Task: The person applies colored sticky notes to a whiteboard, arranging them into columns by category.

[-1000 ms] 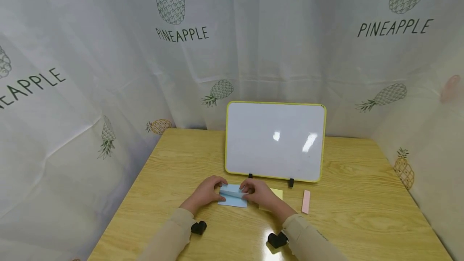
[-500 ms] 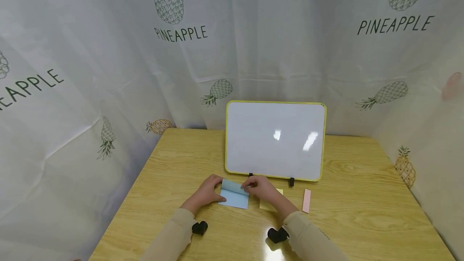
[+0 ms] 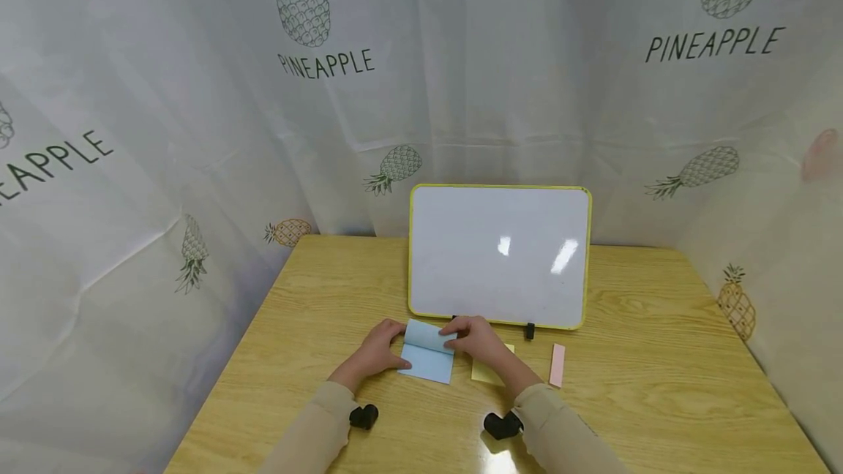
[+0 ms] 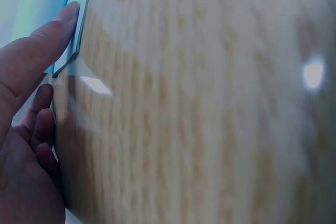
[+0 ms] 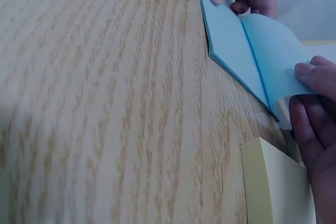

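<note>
A blue sticky note pad point(image 3: 426, 366) lies on the wooden table in front of the whiteboard. Its top sheet point(image 5: 278, 51) is lifted along the near side and bends up toward the far side. My left hand point(image 3: 375, 352) grips the pad's left side, its thumb point(image 4: 50, 38) pressing on the pad near the edge. At the other side, my right hand point(image 3: 477, 340) pinches the raised sheet between thumb and fingers. Just below that hand in the right wrist view sits a thick yellow sticky note pad point(image 5: 281, 187), partly covered by the right arm in the head view.
A whiteboard point(image 3: 498, 254) with a yellow frame stands on black feet behind the hands. To the right lies a narrow pink pad point(image 3: 557, 366). Pineapple-printed curtains point(image 3: 500, 57) surround the wooden table point(image 3: 645, 386) at the back and sides.
The blue sheet has been raised further and swung away toward the whiteboard, showing more of the pad beneath. My right hand has moved slightly up with it; the left stays at the pad's side.
</note>
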### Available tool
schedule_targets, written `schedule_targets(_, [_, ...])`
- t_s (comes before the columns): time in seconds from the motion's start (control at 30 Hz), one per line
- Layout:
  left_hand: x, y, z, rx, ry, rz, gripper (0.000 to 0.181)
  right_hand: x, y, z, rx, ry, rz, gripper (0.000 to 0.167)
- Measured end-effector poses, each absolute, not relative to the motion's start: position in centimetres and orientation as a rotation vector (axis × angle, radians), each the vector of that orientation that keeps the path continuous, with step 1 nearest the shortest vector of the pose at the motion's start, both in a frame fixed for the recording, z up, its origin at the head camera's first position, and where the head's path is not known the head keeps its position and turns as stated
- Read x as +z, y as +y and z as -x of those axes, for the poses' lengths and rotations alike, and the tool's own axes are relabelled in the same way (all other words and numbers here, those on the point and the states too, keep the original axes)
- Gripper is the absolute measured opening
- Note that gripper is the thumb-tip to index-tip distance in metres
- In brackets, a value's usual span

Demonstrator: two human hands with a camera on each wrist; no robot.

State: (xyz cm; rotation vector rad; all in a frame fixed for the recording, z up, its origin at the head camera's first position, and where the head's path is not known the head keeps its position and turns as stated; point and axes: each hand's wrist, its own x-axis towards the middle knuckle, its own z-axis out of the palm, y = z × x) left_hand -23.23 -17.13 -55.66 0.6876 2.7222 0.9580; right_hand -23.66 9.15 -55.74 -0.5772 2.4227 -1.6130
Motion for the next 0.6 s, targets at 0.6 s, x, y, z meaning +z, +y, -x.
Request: schedule_targets(0.6, [-56.43, -17.15, 23.33, 0.919, 2.752, -0.676, 0.063, -55.04, 8.30, 24.68, -1.765, 2.427, 0.316, 0.018])
